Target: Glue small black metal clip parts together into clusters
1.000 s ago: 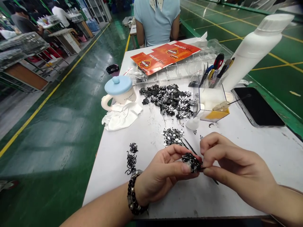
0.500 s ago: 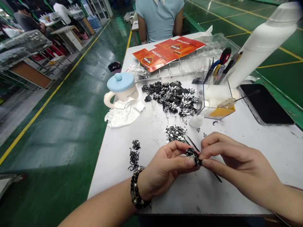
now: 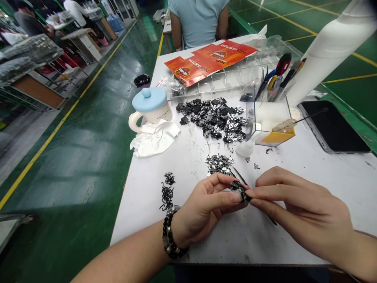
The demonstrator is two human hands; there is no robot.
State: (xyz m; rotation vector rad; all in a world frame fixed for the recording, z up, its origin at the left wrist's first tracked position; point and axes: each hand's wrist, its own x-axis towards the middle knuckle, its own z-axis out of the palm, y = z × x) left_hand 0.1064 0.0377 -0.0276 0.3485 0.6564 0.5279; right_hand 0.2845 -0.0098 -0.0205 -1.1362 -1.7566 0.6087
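My left hand [image 3: 206,206], a beaded bracelet on its wrist, pinches a small black-and-silver part [image 3: 239,189] between thumb and fingers. From the other side, the thumb and fingertips of my right hand [image 3: 300,208] are closed at that part's right end; whether they hold a separate tiny piece is hidden. Beneath the hands lies a pair of dark tweezers [image 3: 240,175], partly covered. Just beyond is a pile of small silver-and-black pieces [image 3: 219,163]. Small black curved pieces [image 3: 167,192] lie left of my left wrist.
A heap of larger black-and-silver parts [image 3: 213,118] sits mid-table. Left of it stand a lidded mug [image 3: 151,104] and a white cloth [image 3: 154,139]. To the right are a tool holder [image 3: 269,118], a white bottle [image 3: 332,51] and a phone [image 3: 334,127]. Orange printed sheets [image 3: 212,61] cover a clear tray.
The fingers of my right hand have shifted slightly and straightened against the part. My left hand keeps its grip almost unmoved. The camera view has moved a little.
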